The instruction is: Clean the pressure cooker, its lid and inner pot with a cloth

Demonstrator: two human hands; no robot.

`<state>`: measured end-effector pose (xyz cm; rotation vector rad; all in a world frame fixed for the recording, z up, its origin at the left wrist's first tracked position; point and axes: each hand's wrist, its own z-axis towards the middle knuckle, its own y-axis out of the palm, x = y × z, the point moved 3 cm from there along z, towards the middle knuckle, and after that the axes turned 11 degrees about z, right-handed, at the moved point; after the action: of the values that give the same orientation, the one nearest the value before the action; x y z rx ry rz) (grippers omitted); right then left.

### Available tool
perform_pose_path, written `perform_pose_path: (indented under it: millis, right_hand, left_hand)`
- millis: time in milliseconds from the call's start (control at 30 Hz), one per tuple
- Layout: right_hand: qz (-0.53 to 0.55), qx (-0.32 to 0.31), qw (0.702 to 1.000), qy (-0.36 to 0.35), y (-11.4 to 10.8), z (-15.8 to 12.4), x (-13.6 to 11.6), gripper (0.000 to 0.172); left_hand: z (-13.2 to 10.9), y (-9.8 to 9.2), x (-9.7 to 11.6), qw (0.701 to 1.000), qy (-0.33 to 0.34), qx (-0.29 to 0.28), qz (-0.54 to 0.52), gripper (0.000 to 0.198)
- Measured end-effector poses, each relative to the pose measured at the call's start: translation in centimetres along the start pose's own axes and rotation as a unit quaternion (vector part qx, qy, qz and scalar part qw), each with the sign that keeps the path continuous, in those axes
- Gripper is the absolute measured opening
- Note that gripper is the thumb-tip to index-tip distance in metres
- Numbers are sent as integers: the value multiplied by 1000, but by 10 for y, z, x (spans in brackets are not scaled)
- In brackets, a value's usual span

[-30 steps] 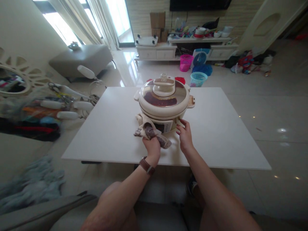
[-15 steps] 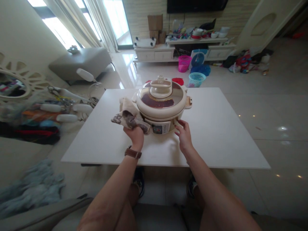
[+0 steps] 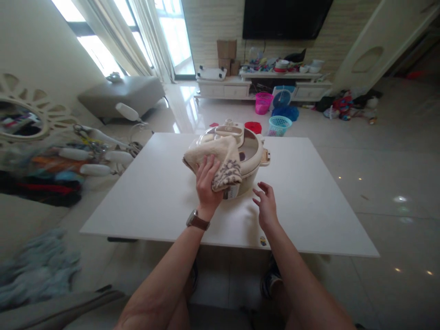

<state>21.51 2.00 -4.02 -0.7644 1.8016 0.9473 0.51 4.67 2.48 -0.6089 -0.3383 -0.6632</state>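
A cream electric pressure cooker (image 3: pixel 253 166) with a handled, glossy lid stands on the white table (image 3: pixel 302 201). My left hand (image 3: pixel 207 185), a brown-strapped watch (image 3: pixel 198 221) at its wrist, holds a folded cream cloth (image 3: pixel 223 158) with a dark pattern. The cloth covers the front left of the lid and part of the control panel. My right hand (image 3: pixel 266 207) hovers just off the cooker's lower right side, fingers bent and apart, with nothing in it.
Beyond the table's far edge stand a light blue basket (image 3: pixel 280 124), a red container (image 3: pixel 253 127) and a pink basket (image 3: pixel 263 103). A white lamp with several arms (image 3: pixel 118 157) is close to the table's left side. A small sticker (image 3: pixel 263 241) lies at the near edge.
My left hand has brought the cloth up and right, from beside the cooker onto its lid. My right hand has come away from the cooker's side. The view has tilted up slightly.
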Motion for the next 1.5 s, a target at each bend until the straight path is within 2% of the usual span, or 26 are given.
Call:
perform_pose_path:
  millis: [133, 233, 300, 367, 467, 533, 600, 633, 700, 733, 800, 967, 1133, 1233, 1333, 1400, 1500]
  right_hand:
    - [-7, 8, 1000, 15, -10, 1, -3, 50]
    - [-6, 6, 1000, 20, -17, 2, -8, 51]
    - [-7, 4, 1000, 20, -21, 2, -12, 50]
    - [-11, 0, 1000, 18, -23, 1, -16, 48]
    - [-13, -13, 1000, 19, -23, -2, -18, 46]
    - [-9, -23, 999, 27, -20, -4, -17, 47]
    - [-7, -28, 999, 36, -17, -6, -14, 47]
    - [-8, -31, 999, 41, -16, -7, -13, 47]
    - [-12, -36, 998, 49, -14, -8, -10, 47]
    - [-14, -38, 998, 51, -14, -8, -10, 48]
    - [-14, -39, 998, 50, -15, -8, -9, 47]
    - [-26, -43, 998, 40, -20, -5, -10, 44]
    - [-19, -34, 999, 36, -20, -1, -9, 43]
    - [1, -32, 999, 40, -16, 0, -9, 44]
    - [13, -46, 998, 38, -10, 0, -10, 48]
    - [0, -74, 997, 5, -4, -2, -12, 55]
    - [-64, -159, 979, -108, 6, -12, -19, 66]
  left_hand:
    - [22, 1, -32, 981, -157, 93, -58, 39]
    - [30, 8, -51, 939, -269, 189, -105, 28]
    - [31, 13, -56, 912, -319, 229, -118, 25]
    - [30, 16, -57, 905, -334, 232, -124, 23]
    - [31, 11, -49, 936, -281, 181, -111, 22]
    - [38, 6, -37, 973, -199, 93, -75, 23]
    - [47, 2, -20, 995, -89, -26, -29, 32]
    - [50, 0, -12, 996, -35, -79, -12, 39]
    - [56, -3, 2, 988, 41, -146, 10, 53]
    - [58, -4, 6, 985, 57, -160, 17, 57]
    - [59, -5, 8, 985, 47, -160, 32, 60]
    - [56, -6, -16, 995, -80, -65, 1, 66]
    - [44, -3, -36, 976, -182, 52, -106, 52]
    - [23, 0, -48, 948, -270, 124, -117, 38]
    - [-7, 2, -62, 915, -353, 164, -105, 23]
    - [-29, 3, -72, 886, -421, 157, -113, 20]
    - [-57, 4, -79, 825, -537, 113, -131, 18]
